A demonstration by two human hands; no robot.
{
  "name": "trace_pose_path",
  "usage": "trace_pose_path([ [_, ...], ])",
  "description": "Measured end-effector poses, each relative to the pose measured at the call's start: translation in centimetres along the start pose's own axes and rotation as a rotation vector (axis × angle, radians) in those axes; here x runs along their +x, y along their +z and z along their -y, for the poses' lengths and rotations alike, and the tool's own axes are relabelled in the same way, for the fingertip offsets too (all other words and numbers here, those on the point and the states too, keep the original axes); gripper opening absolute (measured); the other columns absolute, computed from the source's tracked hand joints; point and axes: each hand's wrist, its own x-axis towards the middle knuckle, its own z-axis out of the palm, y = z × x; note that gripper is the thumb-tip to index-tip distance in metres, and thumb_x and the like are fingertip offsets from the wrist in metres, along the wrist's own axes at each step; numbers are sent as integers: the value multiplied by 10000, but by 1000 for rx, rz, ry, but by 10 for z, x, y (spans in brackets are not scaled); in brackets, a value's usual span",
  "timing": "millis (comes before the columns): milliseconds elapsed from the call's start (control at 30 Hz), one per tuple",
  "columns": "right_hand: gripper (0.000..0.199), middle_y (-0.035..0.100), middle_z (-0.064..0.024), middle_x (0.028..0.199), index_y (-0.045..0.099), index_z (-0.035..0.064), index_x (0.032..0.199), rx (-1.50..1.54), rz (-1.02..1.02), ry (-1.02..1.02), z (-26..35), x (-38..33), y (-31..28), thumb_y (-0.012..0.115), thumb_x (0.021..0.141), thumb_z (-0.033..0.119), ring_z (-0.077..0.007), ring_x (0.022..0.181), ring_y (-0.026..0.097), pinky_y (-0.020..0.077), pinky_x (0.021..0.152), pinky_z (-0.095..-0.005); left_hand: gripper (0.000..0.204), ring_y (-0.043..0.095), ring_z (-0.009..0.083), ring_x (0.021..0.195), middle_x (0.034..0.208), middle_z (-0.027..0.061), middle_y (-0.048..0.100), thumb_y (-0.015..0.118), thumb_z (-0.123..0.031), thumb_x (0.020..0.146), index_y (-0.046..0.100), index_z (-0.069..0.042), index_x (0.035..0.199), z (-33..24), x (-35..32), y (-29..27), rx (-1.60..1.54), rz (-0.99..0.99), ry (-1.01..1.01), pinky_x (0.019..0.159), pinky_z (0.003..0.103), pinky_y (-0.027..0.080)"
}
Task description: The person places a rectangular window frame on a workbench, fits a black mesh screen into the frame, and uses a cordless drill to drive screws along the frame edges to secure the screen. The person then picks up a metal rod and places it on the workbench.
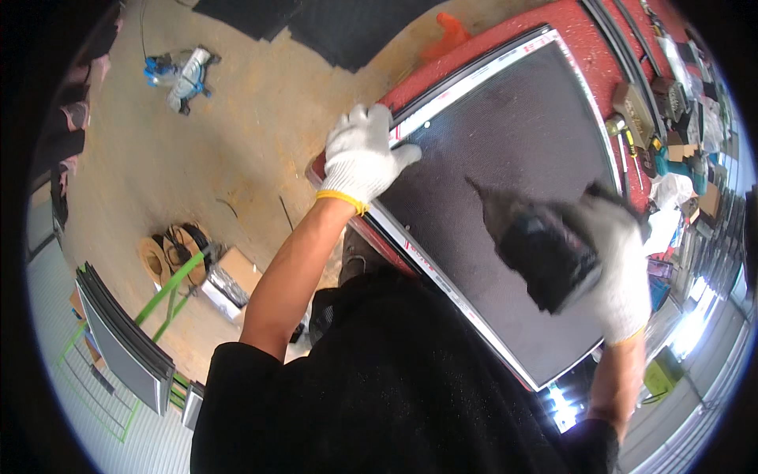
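A large framed screen panel (505, 134) with dark mesh and white film along its frame lies slanted on a red-topped table (588, 75). My left hand (365, 154), in a white knit glove with a yellow cuff, grips the panel's left corner, thumb over the mesh and fingers at the outer edge. My right hand (620, 265), gloved too and blurred by motion, is closed around a crumpled black cloth (545, 253) over the right part of the mesh. Its fingers are partly hidden. The cloth's pointed end hangs toward the panel's middle.
Beyond the panel's right side lie a hammer (616, 125), a screwdriver (632, 146) and a teal power tool (681, 170) among clutter. On the floor to the left are a blue and silver machine (188, 79), sandals (170, 253), an opened box (233, 280) and stacked panels (126, 340).
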Motion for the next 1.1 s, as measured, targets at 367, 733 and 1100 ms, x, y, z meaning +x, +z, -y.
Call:
trace_pose_path([
  [367, 245, 795, -141, 900, 788, 43, 995, 438, -417, 334, 41, -179, 162, 855, 766, 98, -361, 776, 772, 615, 726, -438, 260, 782, 232, 1013, 1186, 130, 779, 723, -82, 1082, 698, -7, 1331, 22, -53, -46, -1497, 519, -275, 873, 324, 642],
  [733, 286, 839, -118, 972, 827, 72, 1079, 452, -630, 363, 71, -200, 212, 901, 803, 81, -319, 831, 813, 648, 823, -393, 204, 798, 219, 912, 1070, 130, 799, 700, -112, 1106, 729, -8, 1279, -55, -97, -32, -1399, 780, -72, 753, 303, 657],
  [1100, 265, 806, -105, 924, 804, 30, 1030, 747, -772, 382, 90, -195, 213, 914, 811, 131, -267, 786, 790, 640, 784, -369, 252, 820, 305, 1029, 1139, 183, 808, 724, -47, 1074, 694, -14, 1322, -81, -112, -50, -1550, 851, 228, 817, 371, 679],
])
